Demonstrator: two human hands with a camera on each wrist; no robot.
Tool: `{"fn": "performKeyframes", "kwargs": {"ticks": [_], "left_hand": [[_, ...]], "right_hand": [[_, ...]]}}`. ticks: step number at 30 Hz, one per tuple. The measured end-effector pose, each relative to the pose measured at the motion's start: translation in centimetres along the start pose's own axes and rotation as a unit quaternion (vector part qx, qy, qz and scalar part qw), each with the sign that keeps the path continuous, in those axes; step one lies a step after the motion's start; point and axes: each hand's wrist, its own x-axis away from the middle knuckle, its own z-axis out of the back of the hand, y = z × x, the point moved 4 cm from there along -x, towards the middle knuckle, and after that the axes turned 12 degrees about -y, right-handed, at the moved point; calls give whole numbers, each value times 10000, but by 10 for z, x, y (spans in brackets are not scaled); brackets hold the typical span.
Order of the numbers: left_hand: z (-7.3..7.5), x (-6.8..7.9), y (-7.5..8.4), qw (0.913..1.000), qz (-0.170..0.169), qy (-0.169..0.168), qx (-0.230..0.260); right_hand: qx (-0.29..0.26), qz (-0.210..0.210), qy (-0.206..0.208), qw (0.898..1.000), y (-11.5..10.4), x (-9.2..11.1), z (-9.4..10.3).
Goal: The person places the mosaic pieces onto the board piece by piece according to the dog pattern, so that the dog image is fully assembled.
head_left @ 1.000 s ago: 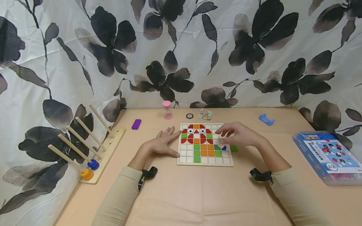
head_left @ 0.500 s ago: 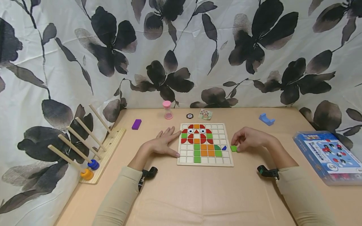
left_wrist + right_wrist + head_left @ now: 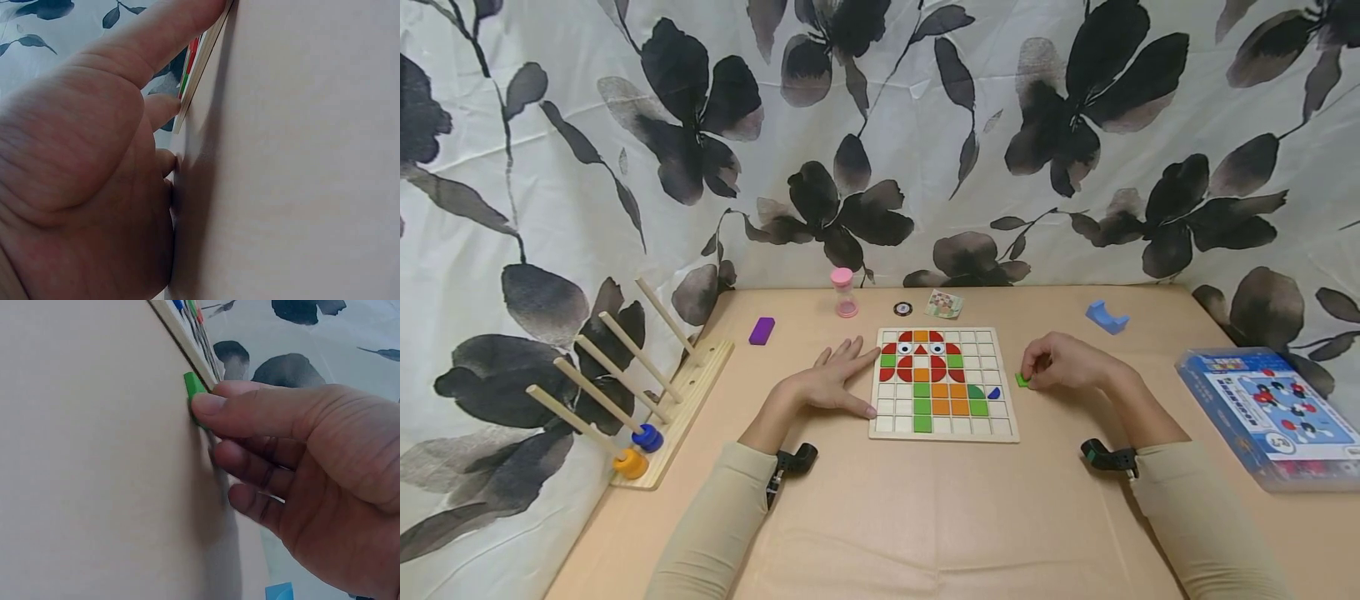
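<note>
A pale gridded mosaic board (image 3: 895,425) lies flat on the table, with red, orange, green and white tiles forming a bird-like picture and a blue piece (image 3: 994,393) near its right edge. My left hand (image 3: 827,385) touches the board's left edge with thumb and fingers spread; the left wrist view also shows the thumb against that edge. Just off the right edge, my right hand (image 3: 1067,362) pinches a small green tile (image 3: 193,382) between thumb and fingertips. The other fingers are curled, and the thumb hides part of the tile.
A wooden peg rack (image 3: 711,367) with orange and blue rings stands at left. Behind the board are a purple block (image 3: 762,330), an hourglass (image 3: 844,293), a black disc (image 3: 903,308) and a picture card (image 3: 944,303). At right lie a blue piece (image 3: 1107,317) and a boxed set (image 3: 1262,417).
My right hand has moved from over the board to the green tile at its right, taken hold of it and shifted it slightly. The left hand has stayed put.
</note>
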Motion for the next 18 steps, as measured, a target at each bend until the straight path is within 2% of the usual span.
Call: {"fn": "performKeyframes", "kwargs": {"ticks": [3,10,14,18], "left_hand": [[0,-1,0,10000,3,-6,22],[1,0,0,10000,3,-15,75],[1,0,0,10000,-2,-43,51],[2,0,0,10000,-6,-43,75]], "right_hand": [[-75,-117,97,9999,1,0,2],[-44,-259,5,9997,-1,-2,1],[-85,4,-54,9999,-3,-3,1],[-189,445,-83,9988,-19,-4,0]]}}
